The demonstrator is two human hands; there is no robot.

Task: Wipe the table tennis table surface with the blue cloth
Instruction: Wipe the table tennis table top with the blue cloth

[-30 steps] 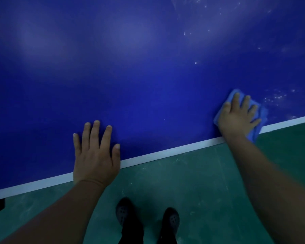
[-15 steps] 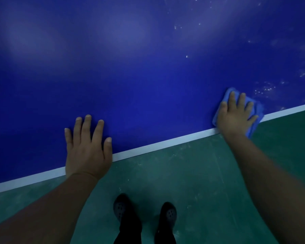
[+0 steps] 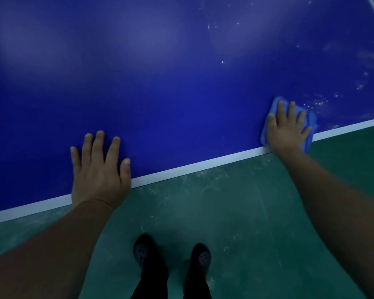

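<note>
At the near right edge of the dark blue surface (image 3: pixel 160 93), the right hand (image 3: pixel 286 131) presses flat, fingers spread, on the blue cloth (image 3: pixel 309 119). It looks soft, light, probably foldable, best handled under the palm. Left hand (image 3: pixel 98 169) rests flat, holding nothing.

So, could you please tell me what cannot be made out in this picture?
- Head view: most of the blue cloth, under the right hand.
- Head view: the table tennis table past the frame edges.
- Head view: white specks near the cloth, too small to identify.
</note>
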